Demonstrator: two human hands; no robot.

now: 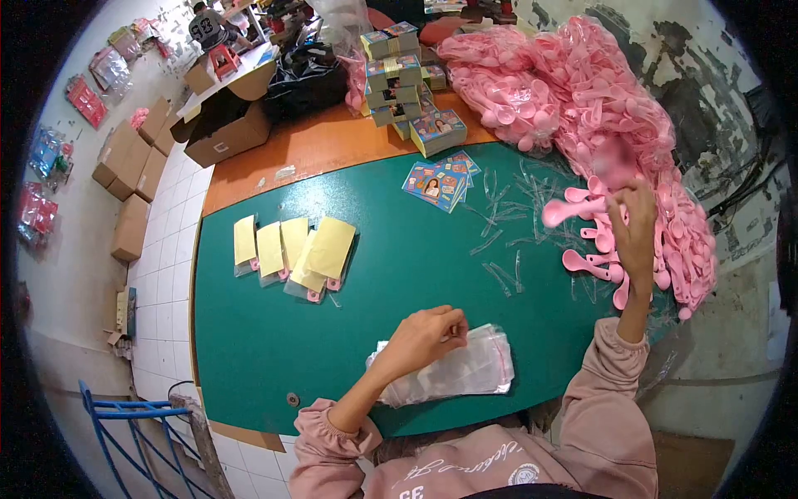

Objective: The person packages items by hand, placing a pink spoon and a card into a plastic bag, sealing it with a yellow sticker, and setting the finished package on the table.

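My right hand is at the right side of the table, its fingers closed at a pink spoon whose bowl points left. A blurred pink shape shows just above these fingers; I cannot make out its outline. Loose pink spoons lie under and beside this hand. My left hand is over a stack of clear plastic bags near the front edge. Its fingers are curled together, and what they hold, if anything, is hidden.
Filled packets with yellow cards lie on the green table at left. Printed cards and clear plastic strips lie farther back. Bundled card stacks and a big heap of bagged pink spoons stand behind. A person sits far off.
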